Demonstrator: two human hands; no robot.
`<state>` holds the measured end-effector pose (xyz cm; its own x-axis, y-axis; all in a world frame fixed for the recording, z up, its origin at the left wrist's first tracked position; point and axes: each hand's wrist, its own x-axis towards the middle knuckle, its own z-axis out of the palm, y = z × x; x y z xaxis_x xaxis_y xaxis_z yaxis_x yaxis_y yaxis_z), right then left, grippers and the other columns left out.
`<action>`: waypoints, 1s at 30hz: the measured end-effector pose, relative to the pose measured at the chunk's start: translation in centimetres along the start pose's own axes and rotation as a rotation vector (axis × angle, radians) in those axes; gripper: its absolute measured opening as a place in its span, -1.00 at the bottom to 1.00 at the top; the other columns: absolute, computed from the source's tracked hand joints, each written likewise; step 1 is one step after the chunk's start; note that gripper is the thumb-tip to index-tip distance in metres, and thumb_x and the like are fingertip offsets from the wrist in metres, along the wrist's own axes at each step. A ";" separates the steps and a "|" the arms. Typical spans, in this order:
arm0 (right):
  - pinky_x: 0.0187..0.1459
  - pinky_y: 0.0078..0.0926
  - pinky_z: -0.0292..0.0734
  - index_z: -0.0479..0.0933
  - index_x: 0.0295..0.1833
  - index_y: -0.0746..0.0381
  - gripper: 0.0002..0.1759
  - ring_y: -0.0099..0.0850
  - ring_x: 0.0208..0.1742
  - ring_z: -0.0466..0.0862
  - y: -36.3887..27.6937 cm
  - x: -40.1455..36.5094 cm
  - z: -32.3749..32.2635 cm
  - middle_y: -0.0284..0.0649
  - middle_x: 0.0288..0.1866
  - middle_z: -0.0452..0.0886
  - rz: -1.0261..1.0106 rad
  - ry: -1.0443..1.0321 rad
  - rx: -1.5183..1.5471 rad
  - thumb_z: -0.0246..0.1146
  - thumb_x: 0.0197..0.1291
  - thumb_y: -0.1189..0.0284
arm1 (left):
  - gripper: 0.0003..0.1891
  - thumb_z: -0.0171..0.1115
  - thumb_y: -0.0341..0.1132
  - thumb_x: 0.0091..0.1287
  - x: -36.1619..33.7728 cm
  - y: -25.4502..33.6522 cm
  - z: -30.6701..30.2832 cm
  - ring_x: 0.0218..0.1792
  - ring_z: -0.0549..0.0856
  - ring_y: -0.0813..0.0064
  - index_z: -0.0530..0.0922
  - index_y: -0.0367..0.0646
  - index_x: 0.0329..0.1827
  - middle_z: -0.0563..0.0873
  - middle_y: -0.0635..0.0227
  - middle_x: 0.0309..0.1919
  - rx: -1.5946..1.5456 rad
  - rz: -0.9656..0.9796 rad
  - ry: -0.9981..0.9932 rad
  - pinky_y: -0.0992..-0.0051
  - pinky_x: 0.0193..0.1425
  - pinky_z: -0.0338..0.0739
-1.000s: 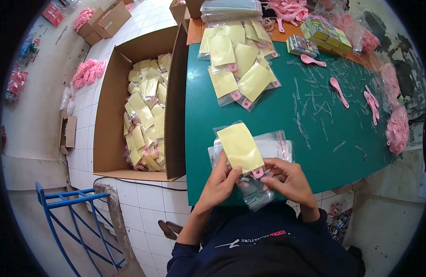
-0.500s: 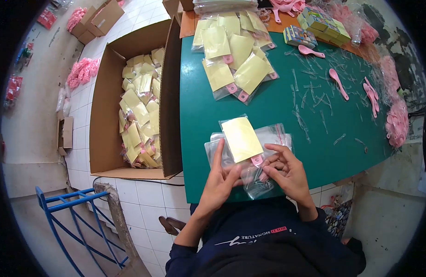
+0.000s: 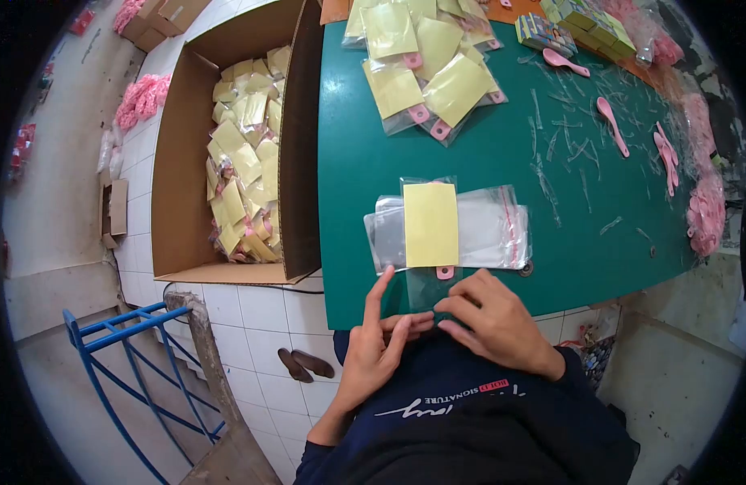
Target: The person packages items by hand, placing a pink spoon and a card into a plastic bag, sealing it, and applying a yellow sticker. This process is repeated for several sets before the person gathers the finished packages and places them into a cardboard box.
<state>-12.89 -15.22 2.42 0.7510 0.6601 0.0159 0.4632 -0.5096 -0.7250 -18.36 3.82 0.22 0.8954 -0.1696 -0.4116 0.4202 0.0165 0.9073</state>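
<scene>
A clear plastic bag (image 3: 428, 293) with a yellow card (image 3: 431, 226) and a pink spoon, its handle end (image 3: 445, 272) showing, lies on a stack of flat clear bags (image 3: 490, 230) near the table's front edge. At the bag's lower end my left hand (image 3: 373, 347) has its thumb and lower fingers closed on the film, with the index finger stretched up. My right hand (image 3: 494, 319) is closed at the same lower edge, fingers bent and thumb beneath. The thin film between the fingertips is hard to make out.
Filled bags with yellow cards (image 3: 421, 73) are piled at the back of the green table (image 3: 349, 170). Pink spoons (image 3: 611, 127) and clear plastic strips (image 3: 583, 149) lie at the right. A cardboard box (image 3: 300, 153) of filled bags stands at the left, near a blue metal frame (image 3: 130, 339).
The bag with the card has gone from tilted to straight on the stack. Both hands have drawn down toward my body, to the bag's lower edge. The view has shifted slightly.
</scene>
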 end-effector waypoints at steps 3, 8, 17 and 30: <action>-0.14 -0.35 0.43 0.50 -0.22 0.22 -0.75 -0.25 -0.20 0.48 -0.3 0.7 1.2 -0.22 -0.28 0.44 -0.056 -0.020 -0.029 0.35 -0.08 0.49 | -0.40 -0.09 -0.49 0.43 -0.3 0.3 -0.1 -0.16 0.72 0.36 -0.11 -0.11 0.48 0.72 0.07 -0.24 -0.009 -0.078 -0.009 0.46 0.00 0.59; -0.01 -0.26 0.41 0.46 -0.28 0.25 -0.78 -0.17 -0.18 0.47 0.3 1.3 2.3 -0.16 -0.29 0.40 -0.117 -0.003 -0.030 0.32 -0.06 0.47 | -0.37 -0.05 -0.47 0.41 0.0 -0.6 -0.2 -0.30 0.71 0.45 -0.10 -0.12 0.48 0.71 0.12 -0.35 0.154 0.030 0.021 0.54 -0.13 0.53; -0.11 -0.30 0.39 0.45 -0.28 0.24 -0.80 -0.29 -0.19 0.46 0.2 1.2 1.3 -0.23 -0.29 0.40 -0.274 -0.115 -0.208 0.28 -0.03 0.45 | -0.41 -0.04 -0.48 0.40 2.4 0.4 0.4 -0.27 0.66 0.58 -0.02 -0.12 0.46 0.71 0.18 -0.31 0.116 0.040 0.031 0.58 -0.11 0.52; -0.16 -0.32 0.38 0.46 -0.31 0.21 -0.81 -0.24 -0.19 0.47 5.1 1.1 -9.8 -0.19 -0.31 0.45 -0.037 0.041 -0.162 0.31 -0.07 0.47 | -0.63 -0.20 -0.52 0.44 3.4 0.5 0.1 -0.06 0.68 0.35 0.29 -0.22 0.29 0.67 0.07 -0.07 -0.172 -0.048 -0.108 0.50 -0.03 0.60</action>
<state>-5.11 -22.48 5.47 0.7491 0.6587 0.0707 0.5580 -0.5698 -0.6033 -15.08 3.11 -0.71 0.8567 -0.2792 -0.4338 0.4892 0.1726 0.8549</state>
